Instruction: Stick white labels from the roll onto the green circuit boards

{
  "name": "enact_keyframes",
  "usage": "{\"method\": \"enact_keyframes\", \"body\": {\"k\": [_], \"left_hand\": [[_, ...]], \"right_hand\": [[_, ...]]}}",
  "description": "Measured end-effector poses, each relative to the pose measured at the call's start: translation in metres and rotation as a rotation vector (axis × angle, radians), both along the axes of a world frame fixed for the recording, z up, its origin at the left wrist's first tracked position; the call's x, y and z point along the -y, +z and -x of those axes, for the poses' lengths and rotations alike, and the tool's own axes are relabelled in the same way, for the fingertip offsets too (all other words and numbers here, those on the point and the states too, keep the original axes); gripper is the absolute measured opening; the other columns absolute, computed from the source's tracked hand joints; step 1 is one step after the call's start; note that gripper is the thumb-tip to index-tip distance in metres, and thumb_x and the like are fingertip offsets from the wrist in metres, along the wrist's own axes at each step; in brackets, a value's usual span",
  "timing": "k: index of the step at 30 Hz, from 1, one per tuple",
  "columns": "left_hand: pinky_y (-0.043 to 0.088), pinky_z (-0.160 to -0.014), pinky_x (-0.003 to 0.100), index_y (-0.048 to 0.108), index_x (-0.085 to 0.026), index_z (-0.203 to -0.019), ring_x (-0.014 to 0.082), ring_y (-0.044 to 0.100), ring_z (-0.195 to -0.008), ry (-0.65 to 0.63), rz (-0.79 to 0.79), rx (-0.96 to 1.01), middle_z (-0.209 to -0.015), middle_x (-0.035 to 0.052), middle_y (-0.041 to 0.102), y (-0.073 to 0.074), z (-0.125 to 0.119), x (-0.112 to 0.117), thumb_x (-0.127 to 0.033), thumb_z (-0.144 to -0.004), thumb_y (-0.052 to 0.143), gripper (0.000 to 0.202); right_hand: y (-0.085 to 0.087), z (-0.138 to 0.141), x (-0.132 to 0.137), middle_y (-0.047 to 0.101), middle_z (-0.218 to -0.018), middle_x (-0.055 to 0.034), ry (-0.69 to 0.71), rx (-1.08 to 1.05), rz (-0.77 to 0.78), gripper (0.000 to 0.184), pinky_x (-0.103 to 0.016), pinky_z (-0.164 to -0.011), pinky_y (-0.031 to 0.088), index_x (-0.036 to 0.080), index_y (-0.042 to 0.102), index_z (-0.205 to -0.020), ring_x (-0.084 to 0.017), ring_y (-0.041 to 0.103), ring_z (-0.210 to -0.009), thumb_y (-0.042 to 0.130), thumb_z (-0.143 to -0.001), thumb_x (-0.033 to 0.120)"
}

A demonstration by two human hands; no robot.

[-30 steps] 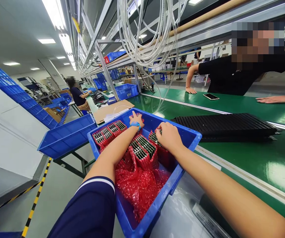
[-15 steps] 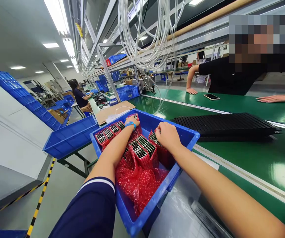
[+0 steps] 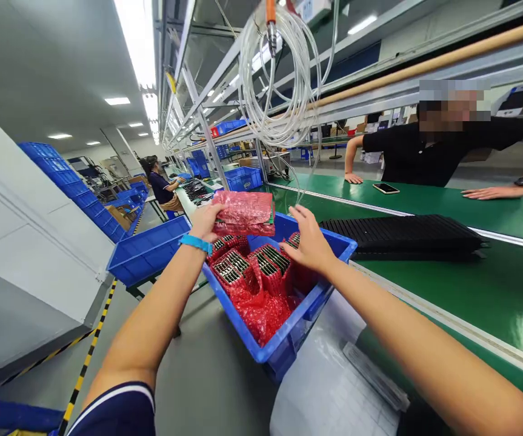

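Note:
My left hand [image 3: 205, 221], with a blue band on the wrist, grips a flat pack wrapped in red bubble wrap [image 3: 244, 213] and holds it above the blue bin [image 3: 288, 339]. My right hand [image 3: 307, 238] hovers beside the pack with its fingers spread, over the bin's far corner. Inside the bin stand several more red-wrapped packs [image 3: 252, 272] with dark parts showing at their open tops.
A stack of black trays [image 3: 402, 235] lies on the green conveyor belt [image 3: 483, 284]. Across the belt a person in black leans on it, a phone [image 3: 386, 188] by one hand. A second blue bin [image 3: 147, 249] sits left. Coiled white hoses [image 3: 283, 79] hang overhead.
My left hand has lifted one red-wrapped pack out of the bin. My right hand has come off the packs and opened. The view has tilted up.

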State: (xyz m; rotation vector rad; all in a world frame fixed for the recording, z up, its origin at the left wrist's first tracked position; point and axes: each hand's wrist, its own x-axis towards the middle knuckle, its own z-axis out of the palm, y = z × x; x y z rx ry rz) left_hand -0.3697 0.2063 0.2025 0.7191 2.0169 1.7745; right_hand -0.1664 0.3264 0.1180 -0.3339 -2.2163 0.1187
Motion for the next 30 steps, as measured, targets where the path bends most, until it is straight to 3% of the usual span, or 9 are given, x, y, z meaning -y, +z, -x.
{"method": "enact_keyframes", "body": {"k": [3, 5, 8, 12, 15, 18, 23, 27, 30], "left_hand": [[0.055, -0.073, 0.039, 0.061, -0.011, -0.104, 0.0237, 0.066, -0.084, -0.215, -0.075, 0.167, -0.085, 0.0081, 0.07, -0.004, -0.041, 0.048, -0.029, -0.082, 0.048, 0.031], [0.054, -0.078, 0.04, 0.061, -0.011, -0.105, 0.0243, 0.066, -0.087, -0.357, -0.097, 0.266, -0.089, 0.0087, 0.071, -0.013, -0.076, 0.07, -0.028, -0.08, 0.049, 0.032], [0.051, -0.085, 0.041, 0.061, -0.011, -0.106, 0.0242, 0.066, -0.09, -0.602, -0.081, 0.456, -0.094, 0.0092, 0.071, -0.029, -0.132, 0.091, -0.029, -0.08, 0.052, 0.033], [0.043, -0.095, 0.039, 0.058, -0.013, -0.113, 0.0224, 0.062, -0.1, -1.027, 0.07, 0.905, -0.104, 0.0086, 0.068, -0.049, -0.203, 0.103, -0.038, -0.086, 0.047, 0.039], [0.043, -0.094, 0.041, 0.054, -0.015, -0.118, 0.0227, 0.061, -0.103, -1.229, 0.259, 1.007, -0.109, 0.0091, 0.066, -0.065, -0.245, 0.107, -0.047, -0.087, 0.042, 0.046], [0.046, -0.088, 0.041, 0.053, -0.019, -0.12, 0.0236, 0.06, -0.102, -1.435, 0.412, 0.92, -0.112, 0.0097, 0.064, -0.083, -0.281, 0.113, -0.059, -0.085, 0.037, 0.055], [0.05, -0.075, 0.032, 0.055, -0.022, -0.114, 0.0206, 0.064, -0.084, -1.666, 0.527, 0.299, -0.112, 0.0098, 0.063, -0.123, -0.336, 0.122, -0.064, -0.079, 0.043, 0.057], [0.049, -0.065, 0.033, 0.059, -0.024, -0.108, 0.0246, 0.064, -0.073, -1.584, 0.53, -0.201, -0.083, 0.0051, 0.068, -0.16, -0.375, 0.117, -0.067, -0.077, 0.041, 0.056], [0.045, -0.079, 0.04, 0.064, -0.023, -0.098, 0.031, 0.063, -0.085, -1.356, 0.445, -0.451, -0.082, 0.0074, 0.066, -0.182, -0.395, 0.111, -0.065, -0.071, 0.051, 0.051]], "right_hand": [[0.028, -0.036, 0.029, 0.007, -0.149, -0.0164, 0.168, 0.02, -0.145, 0.084, -0.051, -0.104, 0.024, 0.015, 0.018, -0.14, -0.03, 0.01, -0.137, 0.062, -0.072, 0.036], [0.047, -0.071, 0.051, 0.015, -0.149, -0.0125, 0.236, 0.105, -0.219, 0.08, -0.056, -0.105, 0.018, 0.019, 0.023, -0.139, -0.032, 0.007, -0.137, 0.061, -0.072, 0.038], [0.064, -0.135, 0.088, 0.037, -0.14, -0.01, 0.333, 0.269, -0.252, 0.071, -0.054, -0.107, 0.017, 0.022, 0.033, -0.135, -0.031, 0.025, -0.132, 0.059, -0.072, 0.042], [0.059, -0.225, 0.137, 0.05, -0.127, -0.0125, 0.276, 0.32, -0.084, 0.068, -0.042, -0.099, 0.037, 0.021, 0.032, -0.134, -0.027, 0.045, -0.118, 0.058, -0.074, 0.039], [0.035, -0.29, 0.174, 0.052, -0.121, -0.0132, 0.139, 0.322, 0.063, 0.073, -0.04, -0.094, 0.043, 0.022, 0.03, -0.133, -0.027, 0.049, -0.112, 0.065, -0.07, 0.035], [-0.004, -0.347, 0.215, 0.05, -0.12, -0.0146, -0.007, 0.219, 0.219, 0.076, -0.041, -0.092, 0.046, 0.023, 0.028, -0.132, -0.029, 0.05, -0.111, 0.067, -0.067, 0.029], [-0.092, -0.402, 0.281, 0.048, -0.118, -0.0147, -0.319, -0.065, 0.455, 0.066, -0.048, -0.089, 0.047, 0.025, 0.032, -0.128, -0.032, 0.051, -0.108, 0.061, -0.068, 0.031], [-0.16, -0.418, 0.309, 0.047, -0.119, -0.0133, -0.511, -0.161, 0.604, 0.062, -0.05, -0.093, 0.044, 0.026, 0.029, -0.128, -0.03, 0.051, -0.11, 0.059, -0.074, 0.037], [-0.181, -0.437, 0.314, 0.037, -0.134, -0.0179, -0.461, -0.064, 0.812, 0.091, -0.05, -0.099, 0.039, 0.022, 0.006, -0.139, -0.031, 0.044, -0.121, 0.058, -0.073, 0.058]]}}
